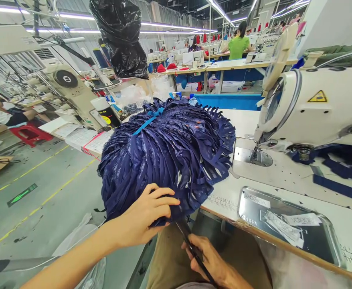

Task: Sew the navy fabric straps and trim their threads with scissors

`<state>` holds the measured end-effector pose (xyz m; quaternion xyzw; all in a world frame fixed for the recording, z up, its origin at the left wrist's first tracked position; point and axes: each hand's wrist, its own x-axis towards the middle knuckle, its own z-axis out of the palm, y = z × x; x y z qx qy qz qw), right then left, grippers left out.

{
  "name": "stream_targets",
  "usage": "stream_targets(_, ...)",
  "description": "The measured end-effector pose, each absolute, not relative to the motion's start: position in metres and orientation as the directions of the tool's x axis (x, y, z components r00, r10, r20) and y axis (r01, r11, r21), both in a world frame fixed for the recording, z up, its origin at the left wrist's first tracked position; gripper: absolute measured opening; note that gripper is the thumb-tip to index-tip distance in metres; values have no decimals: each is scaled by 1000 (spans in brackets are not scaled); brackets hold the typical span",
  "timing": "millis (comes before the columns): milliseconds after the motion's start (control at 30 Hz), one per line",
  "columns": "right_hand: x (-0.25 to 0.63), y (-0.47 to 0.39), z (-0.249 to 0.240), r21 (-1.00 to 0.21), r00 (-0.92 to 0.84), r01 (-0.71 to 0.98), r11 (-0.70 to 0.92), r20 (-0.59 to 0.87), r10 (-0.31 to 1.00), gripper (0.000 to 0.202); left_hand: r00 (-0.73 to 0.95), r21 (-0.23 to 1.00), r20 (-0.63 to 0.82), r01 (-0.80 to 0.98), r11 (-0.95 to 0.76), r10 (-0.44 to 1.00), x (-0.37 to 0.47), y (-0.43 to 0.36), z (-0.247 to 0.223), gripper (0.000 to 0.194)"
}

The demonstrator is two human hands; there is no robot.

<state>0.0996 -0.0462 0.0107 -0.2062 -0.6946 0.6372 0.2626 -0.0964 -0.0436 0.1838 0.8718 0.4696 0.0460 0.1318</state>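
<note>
A large bundle of navy blue lace and strap pieces [164, 152] lies on the sewing table's left part, with a bright blue tie [148, 120] across its top. My left hand [152, 210] rests on the bundle's near edge, its fingers bent over the fabric. Below the table's front edge, my right hand [204, 257] is wrapped round a long, thin black object [194, 251]. The upper end of that object meets the underside of the bundle near my left fingertips; its exact kind cannot be made out.
A white sewing machine [320, 108] stands right, its needle beside the bundle. A metal tray [290, 226] with white labels lies in front of it. Another machine [70, 88] and a spray can [105, 112] are left. A black plastic bag [122, 40] hangs above.
</note>
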Motion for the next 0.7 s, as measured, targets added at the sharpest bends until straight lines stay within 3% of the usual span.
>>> stream_targets(133,92,-38,11,-989,-755,-29,146,117,645,63,506,297,-104,837,-459,856,-93,-40,178,14)
stream_targets(267,91,-42,2,-997,-708,-19,72,64,703,62,445,311,-85,862,-400,892,-93,-42,178,15)
stream_targets(400,100,-44,7,-997,-746,-53,52,74,662,65,400,386,-69,855,-345,914,-95,-43,179,15)
stream_targets(567,99,-33,20,-985,-754,-57,163,149,639,64,399,388,-123,862,-326,909,-90,-36,169,46)
stream_targets(700,92,-34,8,-989,-690,-30,147,127,713,63,426,257,-107,885,-389,898,-84,-31,157,12)
